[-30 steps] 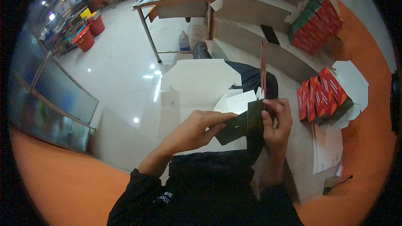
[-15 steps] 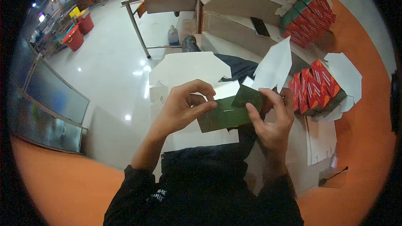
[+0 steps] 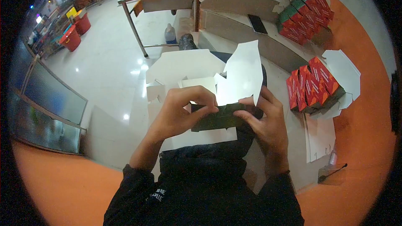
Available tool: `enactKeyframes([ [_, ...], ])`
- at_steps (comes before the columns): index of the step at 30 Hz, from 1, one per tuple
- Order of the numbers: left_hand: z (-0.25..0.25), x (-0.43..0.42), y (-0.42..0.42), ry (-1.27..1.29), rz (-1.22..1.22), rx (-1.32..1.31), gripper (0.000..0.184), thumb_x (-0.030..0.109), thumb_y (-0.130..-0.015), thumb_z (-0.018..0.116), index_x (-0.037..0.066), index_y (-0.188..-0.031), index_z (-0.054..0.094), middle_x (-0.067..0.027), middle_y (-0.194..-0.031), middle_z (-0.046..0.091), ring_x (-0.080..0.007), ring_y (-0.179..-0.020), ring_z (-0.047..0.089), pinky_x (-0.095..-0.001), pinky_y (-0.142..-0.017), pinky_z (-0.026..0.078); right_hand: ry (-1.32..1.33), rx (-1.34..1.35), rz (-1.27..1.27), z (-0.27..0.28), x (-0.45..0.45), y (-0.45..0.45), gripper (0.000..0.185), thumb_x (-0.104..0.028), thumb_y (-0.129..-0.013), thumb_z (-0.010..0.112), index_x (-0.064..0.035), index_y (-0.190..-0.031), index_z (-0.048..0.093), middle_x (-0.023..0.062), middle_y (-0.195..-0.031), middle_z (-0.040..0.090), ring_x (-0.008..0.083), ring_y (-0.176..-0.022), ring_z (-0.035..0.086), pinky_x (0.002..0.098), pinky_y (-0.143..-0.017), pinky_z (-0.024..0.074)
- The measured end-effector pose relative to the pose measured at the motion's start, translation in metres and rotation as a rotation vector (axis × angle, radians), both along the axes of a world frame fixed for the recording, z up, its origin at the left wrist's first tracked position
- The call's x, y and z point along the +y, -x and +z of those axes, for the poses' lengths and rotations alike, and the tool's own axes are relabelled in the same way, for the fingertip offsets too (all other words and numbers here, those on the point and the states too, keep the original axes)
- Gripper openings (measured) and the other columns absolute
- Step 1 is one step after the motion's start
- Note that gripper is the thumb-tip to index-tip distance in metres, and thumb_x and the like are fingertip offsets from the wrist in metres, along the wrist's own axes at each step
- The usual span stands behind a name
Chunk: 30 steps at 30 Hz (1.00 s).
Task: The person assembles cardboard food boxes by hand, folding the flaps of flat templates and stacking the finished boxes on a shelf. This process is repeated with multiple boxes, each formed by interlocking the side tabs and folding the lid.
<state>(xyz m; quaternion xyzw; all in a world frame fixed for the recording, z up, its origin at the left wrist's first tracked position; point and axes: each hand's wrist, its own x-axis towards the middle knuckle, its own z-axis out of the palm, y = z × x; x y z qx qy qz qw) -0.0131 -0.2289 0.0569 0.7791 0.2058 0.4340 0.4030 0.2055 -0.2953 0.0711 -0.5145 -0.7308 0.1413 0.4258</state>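
Note:
A small carton (image 3: pixel 215 122), dark green outside and white inside, is held over my lap between both hands. My left hand (image 3: pixel 181 111) pinches the carton's upper left edge between thumb and fingers. At the other end, my right hand (image 3: pixel 269 120) grips it, thumb on the green side and fingers behind. A large white flap (image 3: pixel 246 69) of the carton stands up beyond my right fingers. Under the hands lies flat white cardboard (image 3: pixel 180 62) with cut tabs, across my lap. The far side of the carton is partly hidden by my fingers.
To the right, several red-and-green boxes (image 3: pixel 314 86) sit in an open white carton. More such boxes (image 3: pixel 305 12) are stacked farther back. A phone (image 3: pixel 257 24) lies on the step. White sheets (image 3: pixel 320 138) rest at the right. A metal-legged table (image 3: pixel 138 33) stands ahead.
The carton has tilted so its green side looks narrower, and its white flap has swung left. My right hand has shifted slightly; the left keeps its pinch.

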Motion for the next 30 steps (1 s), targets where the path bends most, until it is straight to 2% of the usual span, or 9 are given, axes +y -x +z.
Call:
enactKeyframes([
  [6,0.002,-0.005,-0.003,-0.049,0.010,0.010,0.013,-0.002,-0.073,0.069,0.004,-0.082,0.061,-0.0060,-0.084,0.066,-0.0157,-0.080,0.065,-0.0274,-0.067,0.052,0.002,-0.116,0.031,-0.001,-0.001,0.001,0.028,-0.019,-0.072,0.076,-0.0020,-0.090,0.064,0.0123,-0.090,0.056,0.0262,-0.076,0.061,0.0329,-0.068,0.0506],
  [14,-0.004,-0.004,-0.012,-0.080,0.085,-0.156,0.018,0.002,-0.075,0.071,0.003,-0.090,0.062,-0.0076,-0.091,0.066,-0.0171,-0.081,0.066,-0.0266,-0.070,0.055,-0.136,-0.314,-0.077,-0.007,-0.009,0.017,0.077,-0.026,-0.060,0.082,-0.0119,-0.128,0.048,0.0166,-0.116,0.041,0.0340,-0.106,0.047,0.0404,-0.089,0.0441],
  [17,0.003,-0.006,-0.004,0.063,-0.042,-0.142,0.036,0.011,-0.073,0.076,0.004,-0.105,0.060,-0.0100,-0.103,0.064,-0.0210,-0.092,0.065,-0.0314,-0.078,0.054,-0.141,-0.223,-0.106,-0.010,-0.004,0.005,0.077,-0.022,-0.055,0.083,-0.0133,-0.125,0.052,0.0159,-0.118,0.041,0.0333,-0.107,0.048,0.0383,-0.090,0.0448],
  [20,0.008,0.007,0.018,-0.160,-0.094,0.057,0.057,0.020,-0.070,0.079,0.005,-0.118,0.053,-0.0132,-0.120,0.057,-0.0260,-0.112,0.055,-0.0428,-0.094,0.046,-0.291,-0.166,-0.089,0.000,-0.006,-0.017,0.072,-0.022,-0.054,0.082,-0.0131,-0.121,0.056,0.0145,-0.120,0.042,0.0315,-0.109,0.047,0.0386,-0.092,0.0448],
  [21,0.007,0.013,0.031,-0.198,-0.125,0.267,0.068,0.026,-0.065,0.081,0.010,-0.123,0.050,-0.0105,-0.130,0.050,-0.0288,-0.126,0.041,-0.0490,-0.106,0.032,-0.310,-0.100,-0.030,0.002,-0.006,-0.028,0.067,-0.020,-0.057,0.081,-0.0124,-0.119,0.057,0.0142,-0.121,0.043,0.0305,-0.110,0.047,0.0407,-0.094,0.0436],
  [24,0.005,0.020,0.047,-0.309,-0.119,0.625,0.065,0.023,-0.065,0.081,0.014,-0.122,0.052,-0.0061,-0.134,0.047,-0.0300,-0.129,0.037,-0.0485,-0.108,0.028,-0.254,-0.033,0.054,-0.002,-0.001,-0.058,0.063,-0.014,-0.061,0.078,-0.0118,-0.120,0.057,0.0156,-0.123,0.042,0.0315,-0.112,0.047,0.0428,-0.095,0.0428],
  [25,0.000,0.018,0.047,-0.339,-0.059,0.643,0.048,0.018,-0.069,0.077,0.015,-0.113,0.057,-0.0038,-0.127,0.053,-0.0276,-0.127,0.041,-0.0468,-0.108,0.029,-0.221,-0.033,0.117,0.000,0.000,-0.062,0.065,-0.003,-0.062,0.072,-0.0113,-0.124,0.053,0.0156,-0.128,0.041,0.0331,-0.117,0.045,0.0425,-0.098,0.0404],
  [28,-0.022,0.023,0.046,-0.477,-0.031,0.702,0.035,0.013,-0.072,0.074,0.015,-0.104,0.060,-0.0039,-0.115,0.061,-0.0243,-0.118,0.051,-0.0472,-0.106,0.032,-0.119,-0.261,-0.065,0.012,0.009,-0.052,0.065,0.003,-0.068,0.065,-0.0116,-0.129,0.048,0.0145,-0.133,0.039,0.0338,-0.124,0.040,0.0413,-0.100,0.0382],
  [30,-0.030,0.020,0.038,-0.495,0.060,0.676,0.024,0.016,-0.076,0.071,0.013,-0.097,0.061,-0.0039,-0.106,0.064,-0.0240,-0.108,0.056,-0.0450,-0.102,0.036,-0.203,-0.272,-0.221,0.006,0.017,-0.044,0.058,0.004,-0.076,0.059,-0.0090,-0.131,0.045,0.0146,-0.135,0.040,0.0345,-0.125,0.040,0.0409,-0.102,0.0361],
])
